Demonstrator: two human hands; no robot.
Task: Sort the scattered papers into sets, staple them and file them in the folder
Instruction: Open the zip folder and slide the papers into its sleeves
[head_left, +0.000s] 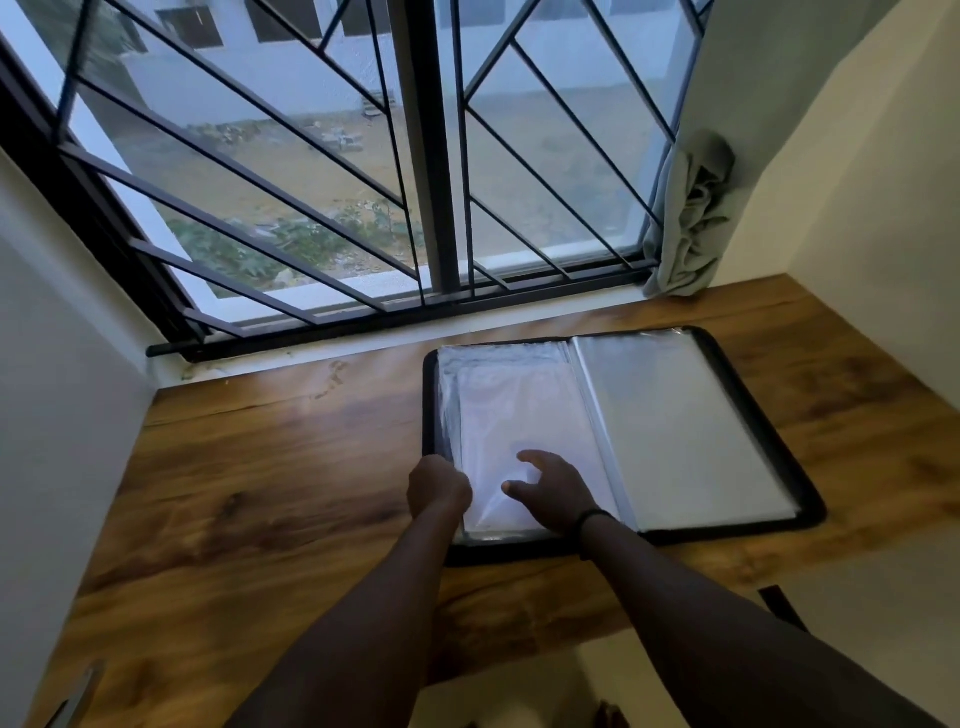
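Folder (748, 415) is lying open flat on the wooden desk (260, 467), right under the barred window (363, 182), a bit right of centre. It's a black zip-edge type with clear plastic sleeves inside. The right-hand page looks like a plain, flat sleeve catching grey light. The left-hand page (498, 415) has white paper sitting inside the plastic, and it's pretty washed out by glare, so no way to read what's on it.

Both hands are down at the near end of that left page. Left hand (439, 486) is at the outer near corner of the folder, fingers curled in tight like a fist around the edge of the sleeve. Looks like it's gripping the plastic or the paper edge there, but the knuckles block the view, so I can't say exactly which. Right hand (553, 491) is on top of the same page, fingers spread fairly wide and bent a little, thumb out to the left, fingertips touching the sleeve surface and not wrapped around anything. There's a dark band on that wrist.

Other stuff: a bunched-up pale green curtain (685, 218) hangs in the right corner of the window, with its bottom touching the desk at the back. Cream walls on both sides.
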